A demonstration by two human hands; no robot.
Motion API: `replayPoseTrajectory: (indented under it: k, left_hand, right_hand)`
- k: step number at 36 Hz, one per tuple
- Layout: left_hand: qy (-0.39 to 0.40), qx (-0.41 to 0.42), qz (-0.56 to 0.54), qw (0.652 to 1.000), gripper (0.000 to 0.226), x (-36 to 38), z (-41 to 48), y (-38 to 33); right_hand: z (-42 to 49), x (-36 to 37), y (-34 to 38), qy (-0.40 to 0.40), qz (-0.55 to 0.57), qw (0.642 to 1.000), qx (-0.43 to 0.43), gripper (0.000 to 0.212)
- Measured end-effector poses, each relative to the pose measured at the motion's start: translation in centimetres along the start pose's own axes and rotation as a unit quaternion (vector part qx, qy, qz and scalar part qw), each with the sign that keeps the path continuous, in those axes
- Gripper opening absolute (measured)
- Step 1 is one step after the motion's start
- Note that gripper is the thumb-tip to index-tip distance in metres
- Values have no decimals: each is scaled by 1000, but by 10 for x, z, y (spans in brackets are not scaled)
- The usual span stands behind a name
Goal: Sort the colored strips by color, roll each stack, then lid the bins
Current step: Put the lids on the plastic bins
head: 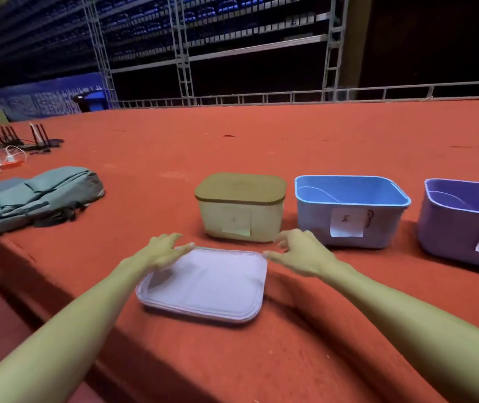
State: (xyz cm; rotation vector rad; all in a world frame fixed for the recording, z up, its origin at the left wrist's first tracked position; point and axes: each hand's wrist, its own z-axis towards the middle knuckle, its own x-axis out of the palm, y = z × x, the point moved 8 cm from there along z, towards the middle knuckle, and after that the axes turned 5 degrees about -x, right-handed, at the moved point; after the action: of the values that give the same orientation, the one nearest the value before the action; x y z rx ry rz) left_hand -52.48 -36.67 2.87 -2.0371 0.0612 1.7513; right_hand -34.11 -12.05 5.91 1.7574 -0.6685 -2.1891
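Head view: I note the pale lilac lid (203, 286), flat with rounded corners, lying on the red table (261, 141) before the lidded cream bin (241, 219). My left hand (162, 251) rests spread on its far-left corner; my right hand (299, 251), fingers relaxed, grips nothing beside the far-right corner.
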Motion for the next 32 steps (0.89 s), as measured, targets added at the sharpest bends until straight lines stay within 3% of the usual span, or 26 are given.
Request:
replayPoseTrajectory:
  k: [9,12,14,17,19,21,32]
  left_hand:
    - [26,-4,95,995,62,21,-41,8]
    - [29,-17,87,996,60,19,-49,8]
    - [33,-20,84,996,59,19,-53,7]
    - [45,-22,75,996,61,22,-58,7]
    - [53,-24,65,996,62,23,-59,6]
    - [49,-21,46,998,60,21,-60,1]
    - [38,-50,-103,993,55,10,-64,-6]
  right_hand:
    - [-35,45,11,61,4,998,33,61]
    - [-38,52,9,58,-1,998,37,30]
    - [-39,54,9,60,11,997,43,27]
    - [-39,54,12,64,17,997,39,34]
    - [-40,52,16,66,17,997,44,59]
    - [-40,51,18,62,10,997,52,70]
    - [-44,40,8,47,21,996,77,71]
